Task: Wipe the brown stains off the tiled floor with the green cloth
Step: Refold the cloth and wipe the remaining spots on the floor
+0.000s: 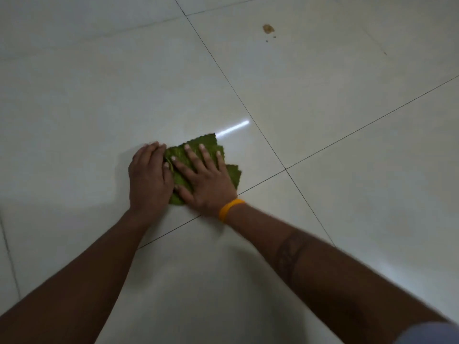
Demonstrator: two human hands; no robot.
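Note:
The green cloth [210,142] lies flat and folded on the pale tiled floor [99,95], near a grout line. My right hand [206,180], with a yellow wristband, presses flat on the cloth with fingers spread and straight. My left hand [149,175] rests on the floor at the cloth's left edge, its thumb touching the cloth. A brown stain [267,28] with a few small specks beside it sits on a tile far ahead and to the right, well apart from the cloth.
Dark grout lines cross the glossy floor; two meet at a junction [285,169] right of the cloth. A bright streak of reflected light [233,127] lies just beyond the cloth. A small dark speck [385,53] marks a far right tile.

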